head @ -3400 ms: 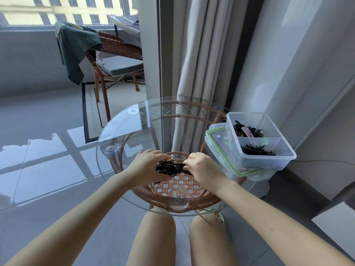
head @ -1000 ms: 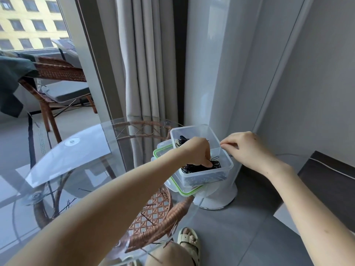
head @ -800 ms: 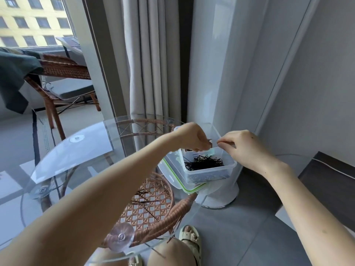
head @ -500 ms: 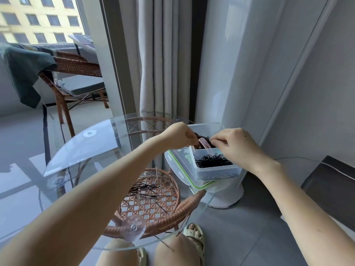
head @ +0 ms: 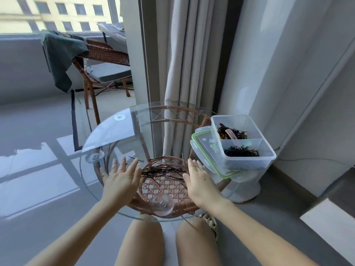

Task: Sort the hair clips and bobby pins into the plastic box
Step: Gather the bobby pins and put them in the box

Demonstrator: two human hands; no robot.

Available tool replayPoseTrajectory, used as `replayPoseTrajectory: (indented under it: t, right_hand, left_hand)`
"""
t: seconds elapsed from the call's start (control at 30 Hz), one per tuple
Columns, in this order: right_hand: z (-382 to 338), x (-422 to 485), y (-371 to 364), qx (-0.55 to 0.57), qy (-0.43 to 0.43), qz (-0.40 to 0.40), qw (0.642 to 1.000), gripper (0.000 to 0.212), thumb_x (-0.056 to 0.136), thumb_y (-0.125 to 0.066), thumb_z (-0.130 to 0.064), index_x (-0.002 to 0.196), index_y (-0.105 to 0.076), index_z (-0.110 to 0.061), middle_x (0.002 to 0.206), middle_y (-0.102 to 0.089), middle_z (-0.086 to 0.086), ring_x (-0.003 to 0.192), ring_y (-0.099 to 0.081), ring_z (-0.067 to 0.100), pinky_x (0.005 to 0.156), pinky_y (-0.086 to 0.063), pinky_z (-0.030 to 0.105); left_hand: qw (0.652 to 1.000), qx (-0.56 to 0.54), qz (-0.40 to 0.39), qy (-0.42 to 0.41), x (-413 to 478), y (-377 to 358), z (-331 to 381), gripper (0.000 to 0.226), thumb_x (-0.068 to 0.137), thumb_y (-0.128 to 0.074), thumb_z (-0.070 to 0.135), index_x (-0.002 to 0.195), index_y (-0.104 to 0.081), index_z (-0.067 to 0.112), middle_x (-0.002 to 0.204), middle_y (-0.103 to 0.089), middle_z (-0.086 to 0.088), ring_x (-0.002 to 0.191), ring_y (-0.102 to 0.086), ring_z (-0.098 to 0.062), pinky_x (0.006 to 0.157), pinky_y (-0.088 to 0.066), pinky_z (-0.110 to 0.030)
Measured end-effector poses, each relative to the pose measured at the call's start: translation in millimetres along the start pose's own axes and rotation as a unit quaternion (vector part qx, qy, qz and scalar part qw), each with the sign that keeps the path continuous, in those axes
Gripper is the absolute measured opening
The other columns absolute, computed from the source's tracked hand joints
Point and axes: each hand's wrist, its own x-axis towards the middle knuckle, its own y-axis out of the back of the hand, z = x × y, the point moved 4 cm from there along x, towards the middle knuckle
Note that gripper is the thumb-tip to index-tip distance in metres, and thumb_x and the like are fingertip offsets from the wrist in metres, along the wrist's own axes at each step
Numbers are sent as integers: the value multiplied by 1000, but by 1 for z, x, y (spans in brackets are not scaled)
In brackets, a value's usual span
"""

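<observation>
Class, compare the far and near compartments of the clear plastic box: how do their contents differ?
The far compartment holds chunky hair clips, dark with one pink; the near compartment holds thin black bobby pins. The clips pile against the far compartment's left side; the pins spread across the near compartment's floor. Both share one uncovered clear plastic box.
</observation>
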Motion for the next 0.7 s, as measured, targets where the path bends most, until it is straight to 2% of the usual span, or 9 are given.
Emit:
replayPoseTrajectory:
  t: [0.07,0.2,0.33,0.4,0.47,0.57,0.63,0.67,0.7]
  right_hand:
    - [-10,14,-9,6,-11,32,999,55,100,-22,-30,147,-7,-5,157,-11,13,146,-5,22,117,3,32]
    - [-30,32,-19,42,-30,100,994,53,100,-22,-28,146,-14,-3,155,-20,13,145,-11,22,117,1,31]
    - [-50,40,-23,118,15,80,990,47,100,-27,-21,144,-24,-7,150,-34,12,140,-27,23,115,-18,32]
    - [-58,39,-23,165,44,76,982,43,99,-30,-16,141,-34,-8,143,-45,11,133,-40,22,110,-31,31]
    - [-58,35,-19,227,50,91,968,38,98,-33,-12,134,-44,-8,134,-55,10,125,-49,21,103,-38,26]
    - [-53,29,-9,385,33,53,921,30,97,-33,-8,120,-52,-13,119,-63,6,113,-57,14,94,-42,13]
    - [-47,26,-5,463,10,21,886,31,98,-33,-9,124,-49,-12,116,-63,6,112,-57,15,100,-42,24]
    - [-43,23,-2,471,2,21,882,31,98,-35,-11,126,-48,-12,115,-64,5,112,-57,15,102,-42,29]
    - [-38,19,2,445,3,36,895,30,97,-39,-16,126,-48,-14,114,-64,0,112,-57,14,101,-44,31]
  left_hand:
    - [1000,-18,9,0,3,-7,2,56,92,-11,54,144,-17,34,157,-10,-5,145,0,-30,115,8,-51]
    - [993,-97,26,-59,20,-14,37,57,96,-12,44,145,-21,16,155,-17,-7,145,-7,-23,118,-1,-39]
    - [973,-204,46,-94,32,-8,61,45,99,-20,30,131,-46,11,141,-47,-9,138,-33,-21,114,-20,-36]
    - [958,-268,57,-80,32,-2,60,41,99,-23,29,117,-57,14,121,-63,-8,118,-54,-23,95,-38,-33]
    - [935,-340,79,-54,29,4,56,40,99,-26,29,105,-64,15,104,-70,-6,99,-62,-23,78,-43,-31]
    - [875,-478,67,-28,22,9,52,40,98,-31,27,98,-67,9,95,-72,-10,94,-65,-24,88,-49,-42]
    - [825,-563,33,-19,19,14,53,35,98,-34,23,99,-64,4,96,-69,-15,97,-65,-31,93,-49,-44]
    - [802,-596,17,-20,17,16,52,32,98,-35,21,99,-62,4,97,-67,-16,99,-63,-34,93,-49,-43]
    - [791,-612,7,-26,16,20,50,29,98,-36,19,99,-61,5,98,-66,-16,102,-62,-36,94,-49,-41]
